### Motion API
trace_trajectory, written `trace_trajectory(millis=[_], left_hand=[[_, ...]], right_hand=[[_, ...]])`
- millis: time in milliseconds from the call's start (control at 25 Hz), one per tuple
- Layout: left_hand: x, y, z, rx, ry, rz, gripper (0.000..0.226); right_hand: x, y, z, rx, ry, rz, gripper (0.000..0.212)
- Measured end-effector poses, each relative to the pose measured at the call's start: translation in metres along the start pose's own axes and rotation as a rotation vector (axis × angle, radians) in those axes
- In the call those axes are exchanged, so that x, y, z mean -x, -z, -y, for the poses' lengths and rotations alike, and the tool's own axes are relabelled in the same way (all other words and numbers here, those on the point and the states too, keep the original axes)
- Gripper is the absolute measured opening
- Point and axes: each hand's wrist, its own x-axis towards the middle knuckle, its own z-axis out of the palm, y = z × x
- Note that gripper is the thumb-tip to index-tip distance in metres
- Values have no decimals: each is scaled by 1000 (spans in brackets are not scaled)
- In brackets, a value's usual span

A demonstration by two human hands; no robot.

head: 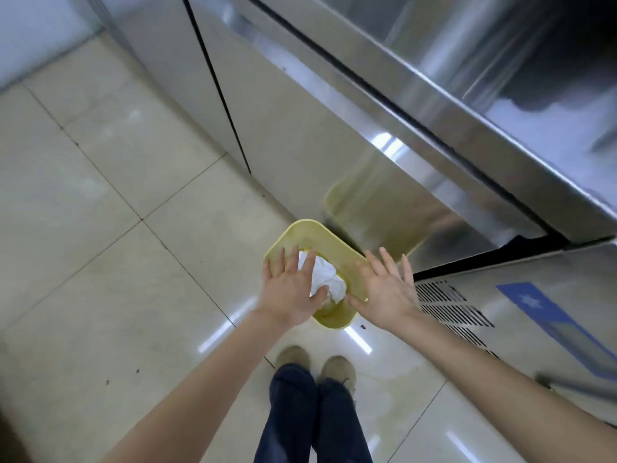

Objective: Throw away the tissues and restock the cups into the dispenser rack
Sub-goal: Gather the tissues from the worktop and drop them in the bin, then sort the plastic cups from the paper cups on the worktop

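A yellow waste bin [310, 233] stands on the tiled floor against a steel counter front. A crumpled white tissue [325, 279] lies in or just above the bin's mouth. My left hand [290, 292] hovers over the bin's left side, fingers spread, its thumb close to the tissue. My right hand [387, 289] is over the bin's right rim, palm open and fingers apart, holding nothing. No cups or dispenser rack are in view.
A stainless steel counter [400, 135] runs from top centre to the right, with a vent grille [450, 309] low on the right. My feet [315, 365] stand just behind the bin. Pale floor tiles [100, 228] spread to the left.
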Motion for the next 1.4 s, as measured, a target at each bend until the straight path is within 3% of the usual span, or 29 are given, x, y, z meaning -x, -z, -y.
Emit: trace_trajectory(millis=[320, 640, 960, 1160, 1400], left_hand=[[105, 101, -53, 13, -60, -105, 73], [155, 176, -99, -89, -298, -246, 75], [182, 232, -161, -186, -632, -313, 69], [192, 249, -209, -105, -852, -394, 63], [189, 249, -270, -56, -973, -369, 57]], right_hand=[[116, 104, 8, -71, -48, -111, 72], [191, 175, 0, -130, -99, -292, 74], [251, 231, -32, -227, -267, -555, 72], [285, 250, -61, -364, -382, -714, 71], [311, 259, -107, -601, -428, -868, 71]])
